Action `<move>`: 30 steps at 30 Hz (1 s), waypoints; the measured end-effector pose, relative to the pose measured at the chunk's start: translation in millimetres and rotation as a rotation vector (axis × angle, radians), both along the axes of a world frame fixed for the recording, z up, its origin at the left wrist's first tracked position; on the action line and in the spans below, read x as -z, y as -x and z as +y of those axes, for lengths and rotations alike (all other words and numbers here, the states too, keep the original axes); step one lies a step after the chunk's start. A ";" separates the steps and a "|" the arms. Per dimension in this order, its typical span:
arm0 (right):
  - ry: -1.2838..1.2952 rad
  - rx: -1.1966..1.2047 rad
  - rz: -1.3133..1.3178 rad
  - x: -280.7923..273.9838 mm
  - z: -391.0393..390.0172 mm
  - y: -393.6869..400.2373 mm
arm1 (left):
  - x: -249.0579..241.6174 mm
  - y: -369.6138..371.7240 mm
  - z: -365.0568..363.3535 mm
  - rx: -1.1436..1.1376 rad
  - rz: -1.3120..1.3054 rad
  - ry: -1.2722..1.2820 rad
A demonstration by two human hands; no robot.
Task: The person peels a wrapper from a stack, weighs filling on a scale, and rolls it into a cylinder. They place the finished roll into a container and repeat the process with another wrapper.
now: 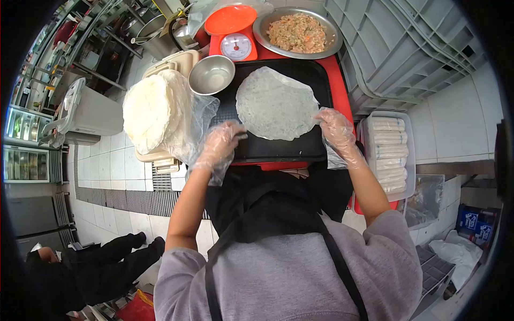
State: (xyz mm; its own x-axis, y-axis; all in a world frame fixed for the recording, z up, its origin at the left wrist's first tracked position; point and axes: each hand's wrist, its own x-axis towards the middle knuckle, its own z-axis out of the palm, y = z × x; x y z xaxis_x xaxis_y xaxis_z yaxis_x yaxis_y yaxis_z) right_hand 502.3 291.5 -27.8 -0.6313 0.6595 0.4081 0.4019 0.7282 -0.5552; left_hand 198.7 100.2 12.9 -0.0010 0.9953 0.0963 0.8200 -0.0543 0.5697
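A round, translucent rice paper sheet (276, 104) lies flat on a black tray (300, 152), its upper right edge slightly folded. My right hand (337, 130), in a clear plastic glove, pinches the sheet's right edge. Just off the sheet's lower left edge is my gloved left hand (220, 143), fingers a little apart and holding nothing I can see. Beside that hand a thick stack of pale rice paper rounds (152, 112) rests with clear plastic around it. A small metal bowl (212, 75) sits at the tray's upper left corner.
Behind the tray stand an orange kitchen scale (235, 45) and a wide metal basin (257, 32) of minced filling (297, 33). At right, a plastic container (411, 160) holds several pale rolls (388, 144) below grey crates (396, 53). Another person's legs (115, 257) show at lower left.
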 end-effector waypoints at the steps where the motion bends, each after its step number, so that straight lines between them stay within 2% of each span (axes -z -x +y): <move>1: -0.024 0.017 0.000 1.3 -1.2 2.1 | -0.2 2.4 9.6 -0.044 0.135 -0.006; 2: -0.049 0.036 0.002 1.9 -2.5 4.2 | -0.9 5.2 20.3 -0.086 0.272 -0.013; 4: -0.087 0.025 -0.091 -4.4 -5.6 10.2 | 15.4 19.5 39.8 -0.032 0.285 -0.107; 6: -0.121 0.018 -0.190 -11.2 -7.1 15.5 | 26.6 28.9 54.1 0.219 0.336 -0.059; 8: -0.065 -0.042 -0.456 -14.1 -8.4 18.7 | 41.6 36.0 61.3 0.265 0.329 -0.101; 10: -0.054 -0.031 -0.508 1.4 -5.1 19.5 | 38.9 33.9 63.4 0.290 0.572 -0.053; 11: -0.104 -0.046 -0.513 7.1 -0.3 18.6 | 39.0 29.8 62.4 0.289 0.573 -0.057; 13: -0.158 -0.066 -0.517 13.3 11.0 18.6 | 36.4 13.8 50.1 0.296 0.727 0.124; 14: -0.225 -0.067 -0.502 16.8 17.9 20.1 | 33.7 7.9 34.6 0.316 0.614 -0.064; 15: -0.288 -0.066 -0.485 19.0 24.8 22.6 | 33.5 0.2 22.8 0.327 0.392 -0.040; 16: -0.284 -0.067 -0.482 19.3 33.5 25.6 | 12.0 -23.4 17.5 0.289 0.346 0.163; 18: -0.423 0.000 -0.430 18.0 47.0 30.9 | -23.4 -46.8 17.3 0.244 -0.004 0.490; 19: -0.425 0.110 -0.417 -2.4 45.4 39.0 | -18.1 -44.3 18.5 0.240 -0.008 0.493; 21: -0.346 0.154 -0.405 -9.1 51.3 42.3 | 4.8 -32.6 34.5 -0.026 -0.096 0.082; 22: -0.265 0.206 -0.389 -13.7 52.9 42.7 | 19.4 -19.7 45.9 -0.102 -0.006 -0.005; 23: -0.020 0.202 -0.474 -30.2 44.1 45.1 | 31.3 -6.6 60.6 -0.156 0.068 -0.026; 25: 0.004 0.226 -0.511 -16.3 31.4 48.3 | 72.5 17.2 101.6 -0.273 0.278 -0.256; 26: 0.035 0.246 -0.547 -12.0 28.0 50.5 | 71.0 18.0 116.0 -0.264 0.271 -0.261; 27: 0.176 0.316 -0.629 -17.6 24.9 57.4 | 66.6 16.9 127.7 -0.320 0.245 -0.156; 28: 0.172 0.327 -0.633 -12.3 27.2 57.5 | 52.2 10.3 135.7 -0.377 0.218 -0.052; 29: 0.225 0.325 -0.531 -1.8 28.8 57.1 | 38.9 2.7 139.9 -0.472 0.302 0.037; 30: 0.280 0.320 -0.432 4.8 29.0 56.5 | 42.4 5.6 144.5 -0.468 0.294 0.039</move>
